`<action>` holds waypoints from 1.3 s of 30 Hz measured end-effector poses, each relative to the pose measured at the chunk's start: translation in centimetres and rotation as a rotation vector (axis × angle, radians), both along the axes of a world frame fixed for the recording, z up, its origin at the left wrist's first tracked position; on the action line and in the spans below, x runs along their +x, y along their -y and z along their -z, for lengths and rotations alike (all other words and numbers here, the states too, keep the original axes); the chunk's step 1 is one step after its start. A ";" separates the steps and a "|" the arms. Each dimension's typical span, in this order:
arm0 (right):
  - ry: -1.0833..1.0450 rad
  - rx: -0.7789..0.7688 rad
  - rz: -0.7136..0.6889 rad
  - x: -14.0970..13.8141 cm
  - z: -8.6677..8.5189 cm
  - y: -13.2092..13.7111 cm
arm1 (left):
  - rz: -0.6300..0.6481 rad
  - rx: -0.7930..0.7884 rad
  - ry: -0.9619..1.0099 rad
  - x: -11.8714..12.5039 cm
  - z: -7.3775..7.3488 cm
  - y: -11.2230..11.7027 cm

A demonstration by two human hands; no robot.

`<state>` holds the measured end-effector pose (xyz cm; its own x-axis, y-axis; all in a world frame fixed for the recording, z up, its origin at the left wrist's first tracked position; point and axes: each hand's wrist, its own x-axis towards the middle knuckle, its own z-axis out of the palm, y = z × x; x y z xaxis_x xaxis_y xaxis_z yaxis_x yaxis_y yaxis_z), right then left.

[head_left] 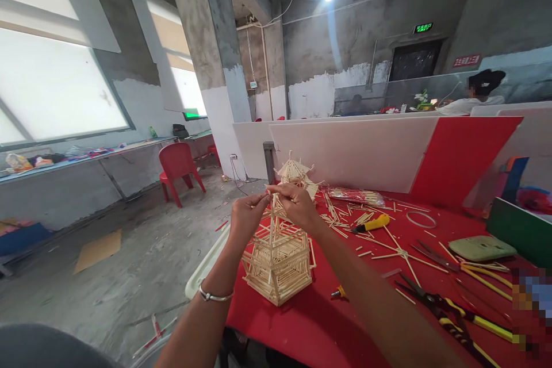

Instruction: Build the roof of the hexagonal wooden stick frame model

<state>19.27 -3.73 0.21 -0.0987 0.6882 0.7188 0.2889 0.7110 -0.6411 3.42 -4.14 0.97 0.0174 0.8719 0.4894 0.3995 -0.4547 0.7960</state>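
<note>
While on one tower, two hands

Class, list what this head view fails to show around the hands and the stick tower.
Head view: whatever the fingertips pinch atop the tower, hidden by the left hand and right hand.
Roof piece: base hidden behind the right hand.
Pliers: handles cut by the bottom edge.
Lower right corner: pixelated patch.
</note>
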 end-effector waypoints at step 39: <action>-0.011 -0.004 -0.012 0.0 0.2 0.0 | 0.021 -0.029 -0.008 -0.2 0.4 -0.4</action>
<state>19.28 -3.73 0.05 -0.0996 0.6896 0.7173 0.2733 0.7121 -0.6467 3.24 -3.70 0.58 0.0398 0.8849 0.4640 0.3962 -0.4403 0.8057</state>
